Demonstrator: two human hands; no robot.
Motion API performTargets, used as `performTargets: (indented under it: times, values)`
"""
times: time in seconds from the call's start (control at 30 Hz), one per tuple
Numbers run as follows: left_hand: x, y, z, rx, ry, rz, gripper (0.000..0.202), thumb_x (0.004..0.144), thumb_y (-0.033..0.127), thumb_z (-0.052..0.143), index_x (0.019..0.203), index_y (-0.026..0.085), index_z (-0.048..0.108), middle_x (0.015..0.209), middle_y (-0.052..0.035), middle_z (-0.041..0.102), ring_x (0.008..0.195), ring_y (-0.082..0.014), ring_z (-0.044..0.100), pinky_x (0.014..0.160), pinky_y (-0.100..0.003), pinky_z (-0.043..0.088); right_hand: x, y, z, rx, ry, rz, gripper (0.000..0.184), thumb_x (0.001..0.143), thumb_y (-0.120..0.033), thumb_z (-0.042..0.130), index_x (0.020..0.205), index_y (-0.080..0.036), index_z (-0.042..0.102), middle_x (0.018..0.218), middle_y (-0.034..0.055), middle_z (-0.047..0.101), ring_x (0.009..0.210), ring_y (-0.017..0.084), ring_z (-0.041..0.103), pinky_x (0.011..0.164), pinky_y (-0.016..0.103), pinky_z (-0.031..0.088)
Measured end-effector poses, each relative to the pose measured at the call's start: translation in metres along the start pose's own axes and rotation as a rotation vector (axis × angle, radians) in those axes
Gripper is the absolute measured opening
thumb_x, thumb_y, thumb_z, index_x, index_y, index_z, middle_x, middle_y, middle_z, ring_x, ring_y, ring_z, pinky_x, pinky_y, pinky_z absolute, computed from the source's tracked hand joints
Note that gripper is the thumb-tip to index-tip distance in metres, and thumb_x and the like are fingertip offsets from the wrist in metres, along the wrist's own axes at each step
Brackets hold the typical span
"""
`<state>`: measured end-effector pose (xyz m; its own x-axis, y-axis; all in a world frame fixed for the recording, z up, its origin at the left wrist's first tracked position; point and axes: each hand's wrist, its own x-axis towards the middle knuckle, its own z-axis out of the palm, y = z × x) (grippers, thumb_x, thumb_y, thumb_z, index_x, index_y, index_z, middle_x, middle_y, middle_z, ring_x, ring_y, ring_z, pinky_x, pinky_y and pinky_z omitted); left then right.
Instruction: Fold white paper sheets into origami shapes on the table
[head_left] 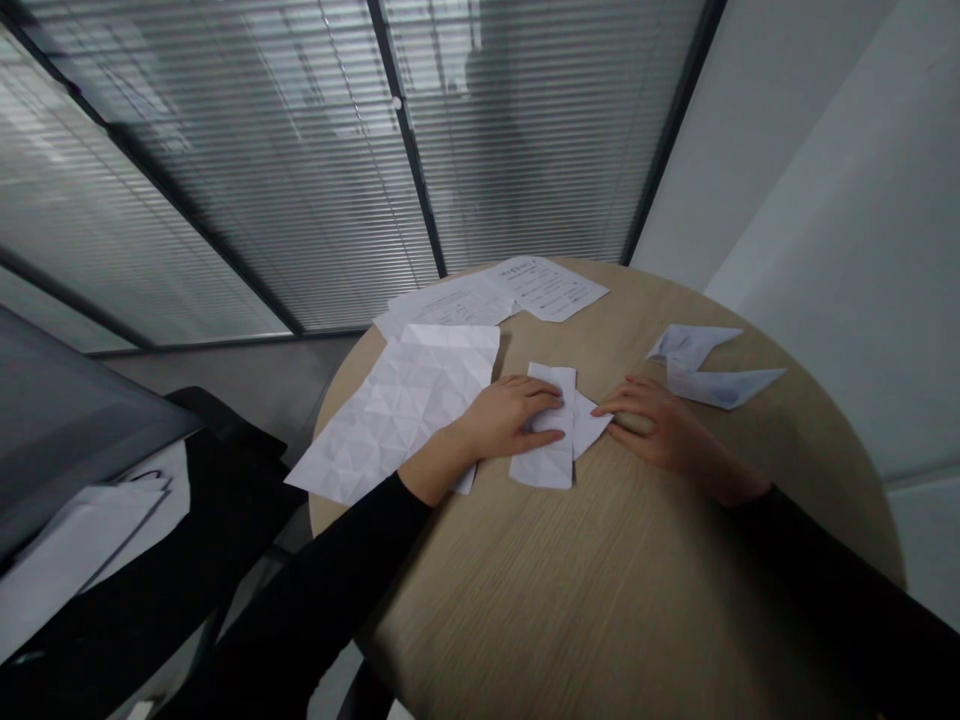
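Observation:
A small piece of folded white paper [546,467] lies on the round wooden table, with a long strip-shaped part and a pointed triangular flap to its right. Flat across the strip rests my left hand [510,418], fingers stretched out and thumb apart, pressing on it. My right hand [656,425] pinches the tip of the triangular flap between thumb and fingers. Left of the folded paper, partly under my left forearm, is a large white sheet [420,385] covered in triangular creases.
Printed sheets [551,288] lie at the table's far edge. A folded white paper shape with pointed ends [724,388] sits to the right. More papers [82,540] rest on a dark chair [225,500] at left. Behind the wooden table [600,600] stands a glass partition with blinds [315,180].

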<state>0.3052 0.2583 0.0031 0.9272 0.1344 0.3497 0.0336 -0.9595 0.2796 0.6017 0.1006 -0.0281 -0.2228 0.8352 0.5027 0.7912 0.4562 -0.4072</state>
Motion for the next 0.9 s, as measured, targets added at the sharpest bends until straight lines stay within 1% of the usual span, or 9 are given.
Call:
performTargets:
  times: [0.1,0.17,0.23,0.33,0.4,0.47,0.63,0.77,0.9]
  values:
    - [0.0,0.0,-0.001,-0.019,-0.019,0.017,0.042,0.115,0.05,0.071,0.145,0.021,0.078,0.154,-0.0163,0.079,0.141,-0.0349,0.078,0.124,-0.056,0.06,0.002,0.0,-0.001,-0.024,0.02,-0.016,0.012,0.105,-0.028,0.079,0.112,-0.034,0.087,0.117,0.0081,0.086,0.112,0.034,0.081,0.108,0.061,0.064]
    - [0.0,0.001,-0.001,-0.032,-0.023,0.022,0.041,0.114,0.047,0.072,0.146,0.022,0.078,0.154,-0.016,0.079,0.142,-0.0345,0.078,0.124,-0.056,0.06,0.002,-0.002,-0.002,-0.034,0.012,-0.024,0.013,0.104,-0.026,0.079,0.11,-0.036,0.087,0.128,0.0078,0.086,0.121,0.036,0.081,0.114,0.064,0.062]
    - [0.001,0.002,0.0,-0.055,-0.018,0.026,0.044,0.112,0.051,0.076,0.145,0.022,0.079,0.154,-0.0161,0.08,0.141,-0.0346,0.078,0.125,-0.056,0.059,0.002,-0.004,-0.002,-0.033,-0.004,-0.045,0.015,0.105,-0.025,0.078,0.111,-0.037,0.086,0.138,0.0061,0.086,0.129,0.036,0.081,0.122,0.068,0.058]
    - [0.001,0.004,0.001,-0.109,-0.013,0.037,0.055,0.105,0.061,0.084,0.144,0.023,0.079,0.153,-0.0166,0.08,0.14,-0.0348,0.079,0.126,-0.055,0.06,0.002,-0.006,-0.002,-0.036,-0.019,-0.064,0.028,0.106,-0.024,0.077,0.129,-0.037,0.083,0.151,0.0066,0.083,0.141,0.036,0.078,0.131,0.071,0.052]
    - [0.001,0.005,0.001,-0.154,-0.022,0.056,0.055,0.104,0.06,0.087,0.144,0.023,0.079,0.153,-0.0164,0.08,0.141,-0.0339,0.079,0.126,-0.053,0.06,0.002,-0.005,-0.001,-0.055,-0.044,-0.06,0.044,0.105,-0.022,0.075,0.146,-0.037,0.078,0.16,0.0081,0.079,0.151,0.037,0.073,0.134,0.072,0.05]
    - [0.001,0.006,0.001,-0.197,-0.038,0.079,0.053,0.104,0.056,0.088,0.143,0.023,0.078,0.153,-0.0161,0.08,0.143,-0.0329,0.078,0.126,-0.051,0.06,0.002,0.0,0.0,-0.081,-0.094,-0.062,0.052,0.105,-0.019,0.071,0.154,-0.037,0.076,0.164,0.0083,0.077,0.156,0.037,0.07,0.135,0.073,0.049]
    - [0.001,0.008,-0.001,-0.231,-0.052,0.08,0.047,0.104,0.054,0.088,0.139,0.024,0.08,0.152,-0.0143,0.081,0.141,-0.0317,0.079,0.125,-0.049,0.061,0.002,0.012,0.0,-0.135,-0.168,-0.089,0.043,0.111,-0.017,0.062,0.142,-0.037,0.083,0.155,0.0046,0.083,0.15,0.034,0.075,0.133,0.074,0.049]
    - [0.002,0.01,-0.004,-0.217,-0.029,0.087,0.045,0.103,0.058,0.088,0.132,0.024,0.083,0.146,-0.0126,0.084,0.134,-0.0322,0.082,0.123,-0.05,0.061,0.004,0.009,-0.001,-0.146,-0.135,-0.091,0.037,0.111,-0.016,0.064,0.129,-0.038,0.088,0.144,0.0012,0.088,0.141,0.031,0.08,0.134,0.072,0.049]
    - [0.003,0.012,-0.01,-0.222,-0.021,0.093,0.036,0.111,0.055,0.078,0.125,0.024,0.085,0.135,-0.0121,0.088,0.124,-0.0307,0.084,0.114,-0.048,0.064,0.006,0.001,-0.005,-0.133,-0.066,-0.076,0.034,0.113,-0.018,0.063,0.13,-0.035,0.086,0.136,0.0024,0.091,0.13,0.031,0.084,0.135,0.068,0.051]
